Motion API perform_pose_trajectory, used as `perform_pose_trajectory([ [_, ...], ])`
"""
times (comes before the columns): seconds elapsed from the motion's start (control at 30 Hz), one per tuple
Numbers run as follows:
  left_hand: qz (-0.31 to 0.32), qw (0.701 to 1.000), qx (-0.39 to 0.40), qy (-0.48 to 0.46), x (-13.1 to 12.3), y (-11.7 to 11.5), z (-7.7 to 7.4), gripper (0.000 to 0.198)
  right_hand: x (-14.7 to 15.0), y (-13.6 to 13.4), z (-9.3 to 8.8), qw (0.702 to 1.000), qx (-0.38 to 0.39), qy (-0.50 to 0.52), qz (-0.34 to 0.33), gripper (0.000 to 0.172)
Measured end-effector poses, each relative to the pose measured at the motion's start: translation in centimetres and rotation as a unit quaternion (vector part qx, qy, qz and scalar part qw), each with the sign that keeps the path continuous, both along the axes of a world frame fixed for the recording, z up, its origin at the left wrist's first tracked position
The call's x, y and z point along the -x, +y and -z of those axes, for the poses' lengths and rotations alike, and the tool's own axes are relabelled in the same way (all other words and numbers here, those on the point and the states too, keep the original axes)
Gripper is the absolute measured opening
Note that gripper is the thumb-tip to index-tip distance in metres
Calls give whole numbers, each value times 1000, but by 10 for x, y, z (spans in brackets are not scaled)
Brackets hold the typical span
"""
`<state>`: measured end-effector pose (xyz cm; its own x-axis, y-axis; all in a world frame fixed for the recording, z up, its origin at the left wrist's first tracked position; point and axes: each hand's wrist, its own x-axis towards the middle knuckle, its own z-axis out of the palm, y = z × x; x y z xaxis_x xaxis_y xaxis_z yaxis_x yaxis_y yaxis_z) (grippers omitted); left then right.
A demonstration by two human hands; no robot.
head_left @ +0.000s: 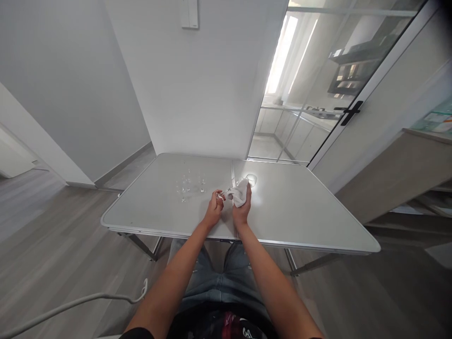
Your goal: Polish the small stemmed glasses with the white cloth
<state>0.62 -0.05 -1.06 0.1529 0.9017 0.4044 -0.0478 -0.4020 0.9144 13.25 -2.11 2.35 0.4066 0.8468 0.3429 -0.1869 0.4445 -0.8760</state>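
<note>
My left hand (214,205) has its fingers closed round a small clear glass (219,194), just above the near middle of the table. Close beside it, my right hand (243,207) is wrapped round a white cloth (239,194), which reaches over to the glass. How far the cloth covers the glass cannot be made out. Behind the cloth stands a round clear bowl (251,179), partly hidden by my right fingers. Several small clear glasses (202,183) stand to the left of my hands; their outlines are faint against the pale tabletop.
The light grey folding table (300,212) has a metal rim and a seam across its middle. A white wall (197,94) rises behind it. At the right are a glass door with a black handle (349,113) and wooden shelving (395,174). A pale hose (95,296) lies lower left.
</note>
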Motion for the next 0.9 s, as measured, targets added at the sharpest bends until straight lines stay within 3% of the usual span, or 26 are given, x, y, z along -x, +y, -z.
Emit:
perform_pose_trajectory([
  [0.07,7,1000,3,-14,-1,3,3,49,1,-2,-3,994,-38,-59,84,74],
  [0.13,11,999,12,-28,-1,6,7,46,2,-3,-4,989,-46,-91,110,70],
  [0.33,17,997,49,-52,-3,7,9,44,3,-1,0,978,-49,-196,56,62],
  [0.5,4,997,68,-47,-1,1,-1,47,7,5,8,944,-98,-316,-16,63],
  [0.6,-14,996,67,-56,-1,0,-5,50,8,8,11,920,-109,-377,-25,64],
  [0.67,-30,996,57,-62,0,0,-6,51,8,8,13,918,-124,-375,-35,59],
  [0.8,-42,993,67,-93,0,1,-7,51,6,2,12,958,-118,-253,-73,38],
  [0.9,-30,985,72,-157,-2,4,-7,48,3,-1,9,976,-102,-193,14,26],
])
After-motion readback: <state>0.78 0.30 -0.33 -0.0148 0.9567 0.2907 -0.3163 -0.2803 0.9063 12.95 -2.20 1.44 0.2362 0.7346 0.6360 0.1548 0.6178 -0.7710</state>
